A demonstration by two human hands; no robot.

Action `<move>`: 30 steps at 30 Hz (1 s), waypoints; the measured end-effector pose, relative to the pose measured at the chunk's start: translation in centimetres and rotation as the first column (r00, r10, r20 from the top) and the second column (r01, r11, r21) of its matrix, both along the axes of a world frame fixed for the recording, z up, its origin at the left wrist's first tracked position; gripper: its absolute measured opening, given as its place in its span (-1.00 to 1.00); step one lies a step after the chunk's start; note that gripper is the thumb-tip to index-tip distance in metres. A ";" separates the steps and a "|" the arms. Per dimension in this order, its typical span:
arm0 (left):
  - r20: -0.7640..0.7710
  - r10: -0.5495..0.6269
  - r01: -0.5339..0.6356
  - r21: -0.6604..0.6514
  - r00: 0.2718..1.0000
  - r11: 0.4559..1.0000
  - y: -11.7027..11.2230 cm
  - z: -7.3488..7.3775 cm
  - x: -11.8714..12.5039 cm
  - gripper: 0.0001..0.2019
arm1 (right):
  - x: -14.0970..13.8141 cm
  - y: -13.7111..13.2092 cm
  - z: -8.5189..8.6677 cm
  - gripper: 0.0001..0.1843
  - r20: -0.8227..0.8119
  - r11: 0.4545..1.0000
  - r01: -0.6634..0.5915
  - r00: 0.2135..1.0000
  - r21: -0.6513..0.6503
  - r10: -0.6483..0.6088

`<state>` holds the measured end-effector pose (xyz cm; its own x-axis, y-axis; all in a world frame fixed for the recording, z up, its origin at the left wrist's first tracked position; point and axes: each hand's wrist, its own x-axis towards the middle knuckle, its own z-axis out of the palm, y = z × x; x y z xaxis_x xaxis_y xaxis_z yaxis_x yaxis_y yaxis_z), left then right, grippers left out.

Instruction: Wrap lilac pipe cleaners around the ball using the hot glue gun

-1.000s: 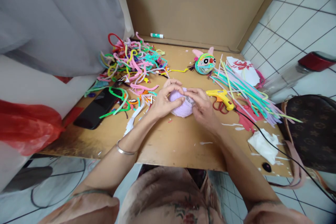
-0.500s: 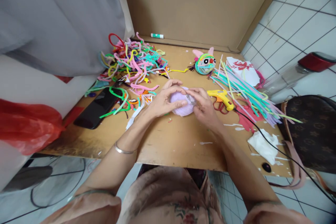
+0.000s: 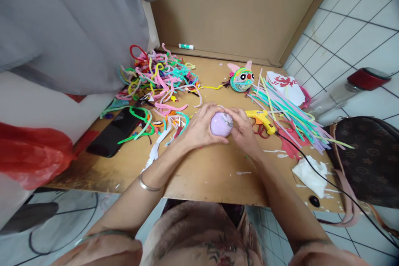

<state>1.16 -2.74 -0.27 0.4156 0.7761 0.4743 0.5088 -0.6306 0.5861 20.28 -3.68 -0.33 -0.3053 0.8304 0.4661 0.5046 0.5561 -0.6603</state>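
Observation:
A lilac ball [image 3: 220, 124], wrapped in what looks like yarn or pipe cleaner, is between my two hands above the middle of the table. My left hand [image 3: 204, 126] curves round its left side, thumb below and fingers over the top. On the ball's right side, the fingers of my right hand [image 3: 243, 129] press near a greyish patch at its upper right. Just right of that hand lies a yellow glue gun [image 3: 262, 120] with its black cord. Farther back sits a finished-looking ball figure [image 3: 242, 78] with pink ears, eyes and a red nose.
Tangled pipe cleaners [image 3: 158, 79] heap at the back left, beside a black phone [image 3: 115, 133]. Straight pipe cleaners [image 3: 289, 108] spread at the right, near a white tissue [image 3: 311, 174], a brown handbag [image 3: 364, 162] and a bottle [image 3: 343, 91]. A glue stick [image 3: 186, 46] lies at the back.
The ball has been turned in my hands, and its grey patch now faces the upper right. My left hand has shifted to wrap the ball's left side, thumb moved underneath.

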 end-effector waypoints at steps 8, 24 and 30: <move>0.157 0.071 -0.083 0.066 0.985 0.994 -0.2 -0.8 1.1 -0.40 | -0.2 -0.6 0.7 -0.40 -0.041 0.999 -0.022 0.999 -0.039 0.021; 0.112 -0.014 0.016 -0.015 0.994 1.000 -0.7 -0.1 0.9 -0.40 | -1.0 -1.8 1.3 -0.90 -0.201 0.986 0.121 0.975 0.112 -0.096; 0.161 -0.045 0.054 -0.052 0.986 0.997 -0.4 -0.1 0.4 -0.37 | -0.6 -1.5 1.2 -0.92 -0.323 0.999 0.040 0.945 -0.020 -0.045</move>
